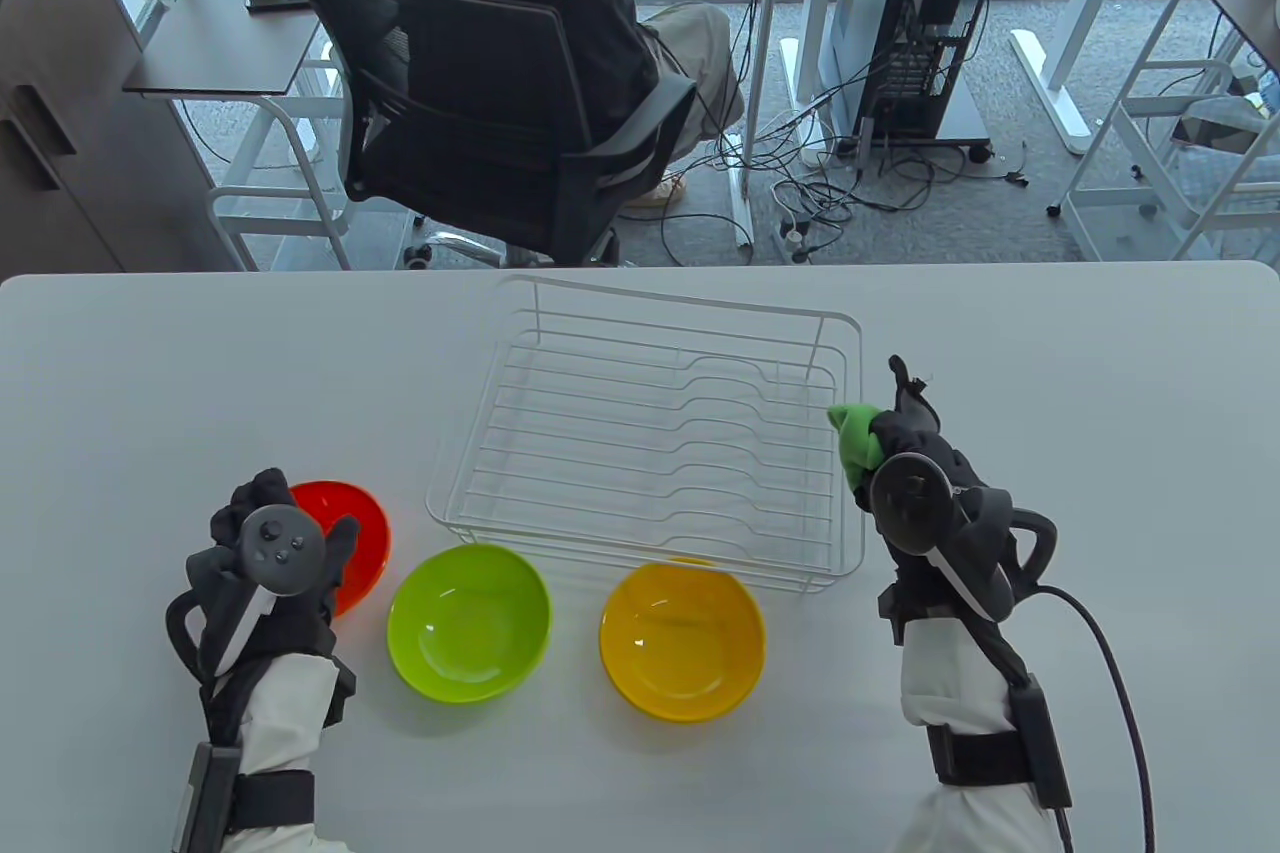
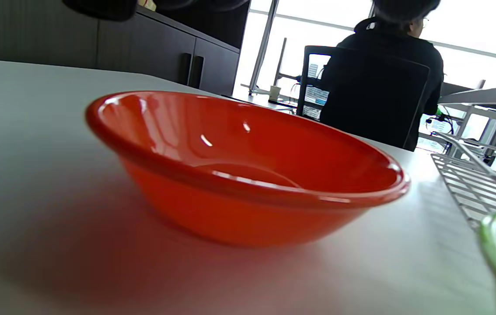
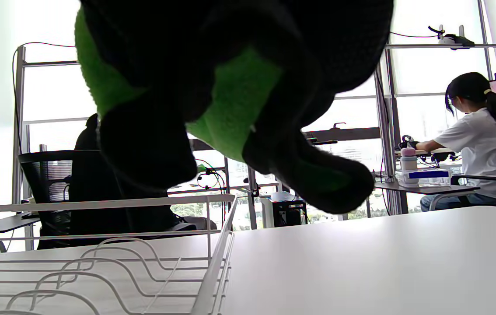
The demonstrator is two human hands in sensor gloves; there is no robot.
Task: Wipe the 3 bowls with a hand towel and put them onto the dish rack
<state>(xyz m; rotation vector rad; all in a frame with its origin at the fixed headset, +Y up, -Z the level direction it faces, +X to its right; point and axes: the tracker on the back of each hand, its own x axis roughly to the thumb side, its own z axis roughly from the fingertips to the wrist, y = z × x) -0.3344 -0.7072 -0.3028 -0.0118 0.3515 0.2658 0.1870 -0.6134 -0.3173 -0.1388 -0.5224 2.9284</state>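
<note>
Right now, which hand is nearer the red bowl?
Left. The left hand is over the red bowl's near-left rim, though contact is unclear. The right hand, gripping the towel, is beyond the rack's right side.

We see left hand and right hand in black knit gloves. Round dark tracker with buttons strapped on each back. White sleeves, black wrist straps with box modules. Black cable trails from right wrist.
</note>
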